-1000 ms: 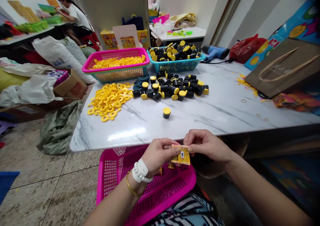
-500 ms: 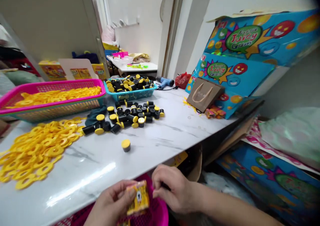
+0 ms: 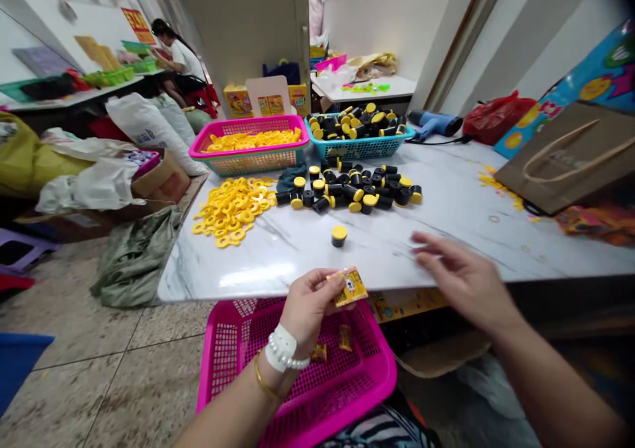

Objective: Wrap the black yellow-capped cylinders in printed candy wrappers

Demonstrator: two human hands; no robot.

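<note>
In my left hand (image 3: 310, 302) is a small yellow printed packet (image 3: 351, 288), pinched between thumb and fingers over a pink basket (image 3: 218, 362). A few similar packets lie inside that basket. My right hand (image 3: 461, 279) is over the table's front part, fingers stretched out and somewhat blurred, with nothing seen in it. One black cylinder with a yellow cap (image 3: 339, 236) stands alone on the white marbled table (image 3: 278, 263). Behind it lies a heap of black cylinders (image 3: 357, 186), many yellow-capped. Left of the heap is a pile of yellow rings (image 3: 233, 210).
At the back stand a pink-rimmed basket (image 3: 248, 125) of yellow pieces and a teal basket (image 3: 360, 147) of black cylinders. A blue hair dryer (image 3: 434, 124), red plastic bag (image 3: 496, 117) and brown paper bag (image 3: 570, 157) are to the right. Another person (image 3: 181, 61) sits far left.
My view has swung left and takes in more floor and the basket below. My right hand has moved away from the packet and opened; the left still holds it.
</note>
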